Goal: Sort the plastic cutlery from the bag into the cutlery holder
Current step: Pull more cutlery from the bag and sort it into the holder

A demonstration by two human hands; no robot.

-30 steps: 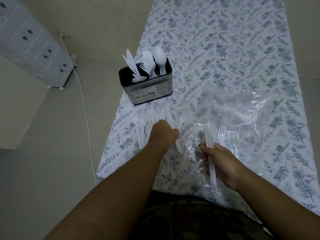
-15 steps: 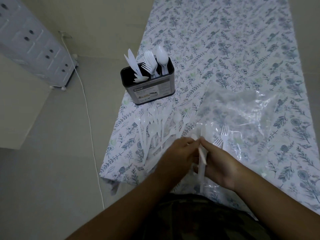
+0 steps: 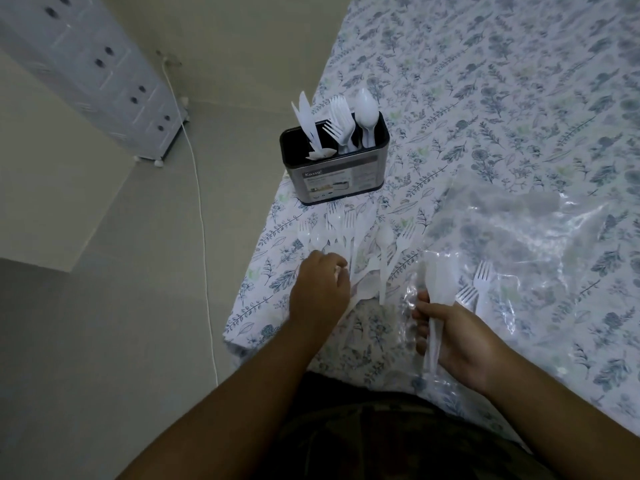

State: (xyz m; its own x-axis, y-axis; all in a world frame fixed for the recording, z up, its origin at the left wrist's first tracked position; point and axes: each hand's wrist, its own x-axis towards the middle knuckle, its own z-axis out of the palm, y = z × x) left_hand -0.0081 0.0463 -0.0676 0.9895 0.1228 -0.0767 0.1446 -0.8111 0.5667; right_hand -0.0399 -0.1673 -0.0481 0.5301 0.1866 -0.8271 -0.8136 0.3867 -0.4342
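Right hand [image 3: 457, 337] grips white cutlery [image 3: 437, 299] – left hand [image 3: 320, 292] curled on loose pile [image 3: 349, 237].

floral-clothed table [image 3: 519, 81], cutlery holder [image 3: 334, 168], loose cutlery [image 3: 349, 233], clear bag [image 3: 526, 244]

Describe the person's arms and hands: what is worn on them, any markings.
Both forearms are bare up to the frame's lower edge: no sleeves show. The left hand and right hand wear no gloves, and no rings, watch or bands can be seen. No markings are visible. A dark camouflage-patterned garment lies between the arms.
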